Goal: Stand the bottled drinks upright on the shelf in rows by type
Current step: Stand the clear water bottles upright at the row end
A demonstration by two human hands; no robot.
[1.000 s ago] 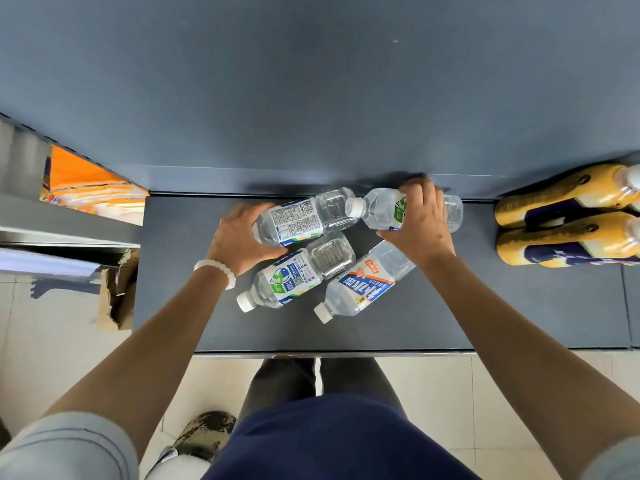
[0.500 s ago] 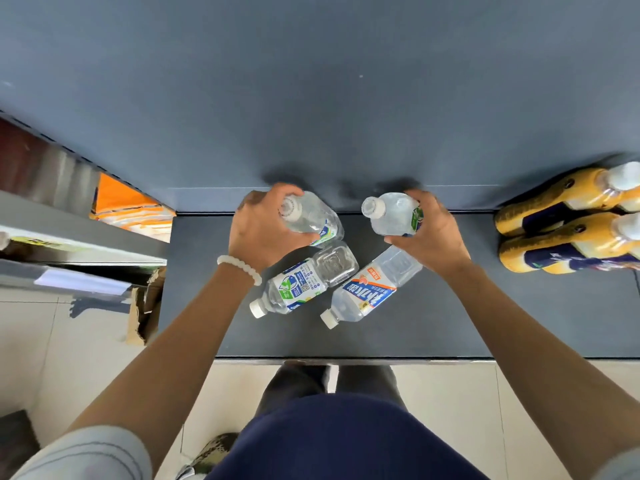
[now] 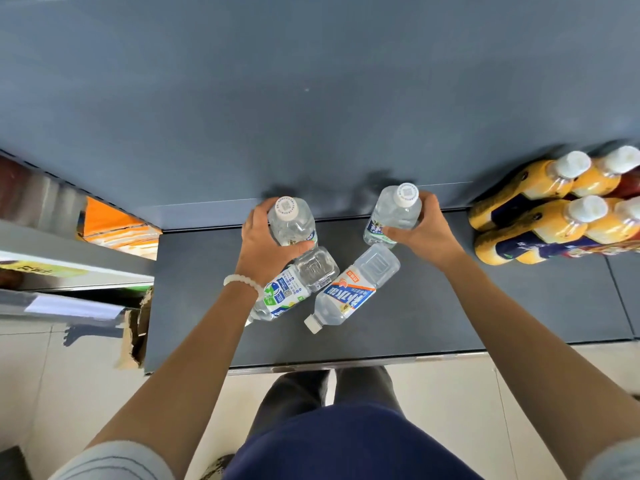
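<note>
A: Which step is in hand?

B: The standing-up step. The left hand (image 3: 265, 242) has its grip curled round a clear water bottle (image 3: 292, 221), cap up, at the back of the shelf (image 3: 433, 317). The right hand (image 3: 424, 230) has its grip curled round a second clear bottle (image 3: 394, 211), also cap up, at 3 o'clock from the first and apart from it.

A: What is left?

B: Two bottles lie flat at 6 o'clock from the held pair: a green-label bottle (image 3: 289, 292) partly under the left wrist, and a blue-label bottle (image 3: 353, 292) just beside it. Orange drinks (image 3: 540, 216) stand at far 3 o'clock.

A: And the next move?

B: Probably seating both held bottles level, closing the gap between them, then releasing and raising the flat ones by type.
</note>
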